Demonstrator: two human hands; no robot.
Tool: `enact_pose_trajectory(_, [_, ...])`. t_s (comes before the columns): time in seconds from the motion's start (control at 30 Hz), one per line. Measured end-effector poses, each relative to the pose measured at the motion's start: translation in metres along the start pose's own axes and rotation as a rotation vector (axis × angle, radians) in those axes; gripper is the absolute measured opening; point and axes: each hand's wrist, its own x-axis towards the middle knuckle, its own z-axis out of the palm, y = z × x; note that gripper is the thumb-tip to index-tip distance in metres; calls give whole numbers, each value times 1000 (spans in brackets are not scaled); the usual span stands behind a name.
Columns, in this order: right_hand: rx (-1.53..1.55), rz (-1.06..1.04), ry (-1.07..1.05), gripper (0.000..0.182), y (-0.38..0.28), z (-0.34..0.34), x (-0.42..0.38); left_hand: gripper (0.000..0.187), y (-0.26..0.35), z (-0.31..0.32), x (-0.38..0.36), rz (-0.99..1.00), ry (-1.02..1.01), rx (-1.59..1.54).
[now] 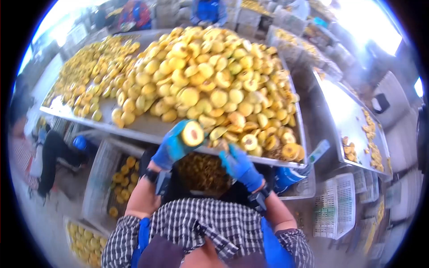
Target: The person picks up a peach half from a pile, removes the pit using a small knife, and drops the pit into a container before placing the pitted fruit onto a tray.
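My left hand (176, 145), in a blue-green glove, grips a yellow peach half (192, 133) with its cut face and brown pit turned up. To its right, my right hand (241, 166), gloved in blue, is by the front edge of the metal table (147, 133). Its fingers are bent together, and I cannot tell what they hold. Just beyond both hands rises a big pile of peach halves (201, 76), several with brown centres. Below and between my hands, a container of brown pits and scraps (203, 172) is partly hidden by my arms.
At lower left stands a crate (94, 178) with peach halves inside. A blue bucket (286, 177) is right of my right hand, near a white basket (334, 206). Another metal table (335, 105) holds peach pieces at right. People are across the table and at left.
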Motion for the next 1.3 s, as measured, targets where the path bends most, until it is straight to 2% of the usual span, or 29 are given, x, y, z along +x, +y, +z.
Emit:
enact_pose_trajectory(0.03, [111,89,-8,34,-13,-4,5,54,-1,11,-7,3,88,-50])
enact_pose_trajectory(0.07, [217,182,-15,34,-33,-13,12,54,-9,16,-6,-167,95,-371])
enact_pose_trajectory(0.1, [154,158,-15,36,-43,-16,15,55,-17,20,-4,-336,160,-695])
enact_pose_trajectory(0.13, [62,106,13,38,-43,-13,16,55,-19,20,3,-665,133,-1307])
enact_pose_trajectory(0.17, [2,68,23,40,-46,-10,17,57,-17,21,0,-643,135,-1207])
enact_pose_trajectory(0.2, [-60,30,38,42,-48,-8,18,52,-23,25,-5,-377,45,-758])
enact_pose_trajectory(0.27, [-95,77,-38,41,-53,-6,21,46,-32,29,-13,72,77,62])
enact_pose_trajectory(0.37, [-166,57,-62,39,-53,5,22,45,-27,35,-13,108,143,175])
enact_pose_trajectory(0.43, [-167,5,-25,38,-47,16,19,45,-12,33,-8,-114,87,-164])
enact_pose_trajectory(0.5, [-119,-56,41,36,-43,23,16,45,2,31,-5,-230,57,-307])
enact_pose_trajectory(0.57, [-157,-67,-26,36,-44,14,13,44,10,28,-7,-244,50,-249])
enact_pose_trajectory(0.67, [-128,-33,-126,36,-44,7,12,45,2,22,-9,-56,-69,-169])
enact_pose_trajectory(0.7, [-105,-13,-160,36,-44,6,12,46,-2,23,-8,-156,-46,-351])
enact_pose_trajectory(0.77, [-5,-68,-50,35,-32,17,9,49,-12,27,-4,-350,1,-711])
enact_pose_trajectory(0.8, [41,-101,10,34,-26,21,10,49,-16,36,-2,-300,123,-693])
enact_pose_trajectory(0.87, [196,31,-65,39,-23,26,10,48,-17,64,-7,-202,361,-652])
enact_pose_trajectory(0.9, [276,99,-101,42,-28,26,13,45,-12,68,-9,-114,403,-553])
enact_pose_trajectory(1.03, [-53,85,-283,44,-59,3,15,38,6,58,-10,-173,310,-413])
enact_pose_trajectory(1.13, [-4,-40,-120,42,-28,28,2,38,5,44,-6,-212,144,-387])
enact_pose_trajectory(1.17, [337,104,-201,43,-22,33,-1,39,6,39,-2,-150,121,-256])
enact_pose_trajectory(1.23, [1024,398,-357,45,-26,36,-2,40,12,34,1,-315,41,-336])
enact_pose_trajectory(1.3, [1118,584,-410,41,-44,20,0,41,25,28,2,-457,-53,-394])
